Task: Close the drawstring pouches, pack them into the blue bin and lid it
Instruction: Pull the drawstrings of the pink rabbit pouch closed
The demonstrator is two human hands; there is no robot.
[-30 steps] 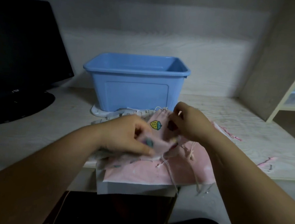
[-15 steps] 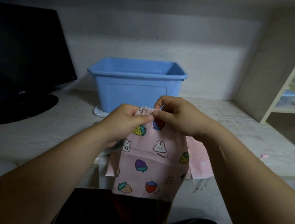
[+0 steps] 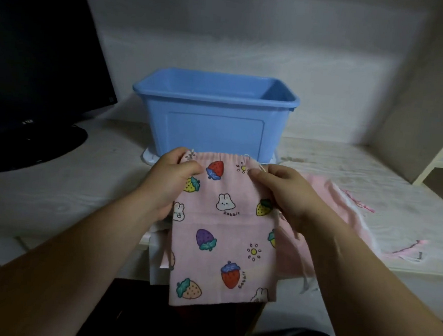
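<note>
Desk [image 3: 54, 194]: monitor [image 3: 38, 60], pink pouches [image 3: 344, 204], bin [image 3: 212, 130] seemingly on lid [image 3: 149, 159].

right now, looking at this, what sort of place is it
Probably a home desk or study nook: a black flat-screen monitor sits at the left on a pale wood-grain desktop, with a cream shelf unit at the right.

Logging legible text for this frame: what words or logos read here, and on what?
"Rabbit": under the white bunny on the pink printed pouch gripped by the left hand and right hand.
"Rabbit": again, beside the red strawberry lower on that pouch.
Logo on the monitor: too small to read.
Blue bin: no text seen.
</note>
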